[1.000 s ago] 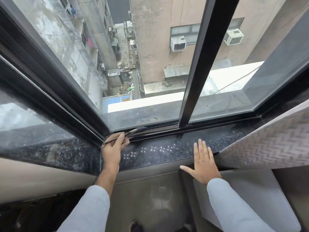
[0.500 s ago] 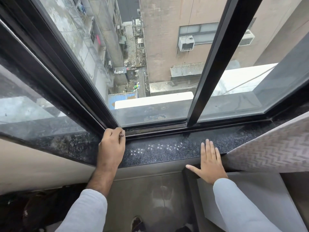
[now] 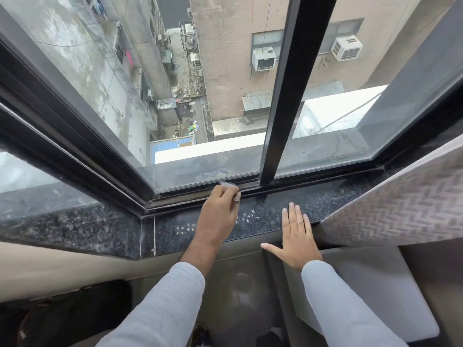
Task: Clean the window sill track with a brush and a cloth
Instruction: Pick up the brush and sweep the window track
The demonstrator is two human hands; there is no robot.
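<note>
Track (image 3: 253, 190) ran left-right at the base of the glass, on the far edge of the sill (image 3: 100, 229); dark metal, grimy, with a corner joint at the left where the frame angled toward the near left. Left hand (image 3: 218, 211) was curled into a fist over the track, just left of the black upright bar (image 3: 283, 96), fingers closed around a brush (image 3: 229, 184). Only a blurred grey tip showed past the knuckles on the far side, plus a small metal end by the thumb. Tip sat at the track; actual contact can't be told from the blur. Right hand (image 3: 294, 236) lay flat, palm down, fingers together and thumb splayed left, on the near edge of the sill, holding nothing. Sill was dark speckled polished stone with a seam left of the left wrist and small white specks between the two hands. Both sleeves light grey. A herringbone-patterned panel (image 3: 400, 204) leaned in at the right over the sill end. Below the sill: beige wall, grey floor. Through the glass: an alley far below and wall-mounted air conditioners (image 3: 263, 58).
</note>
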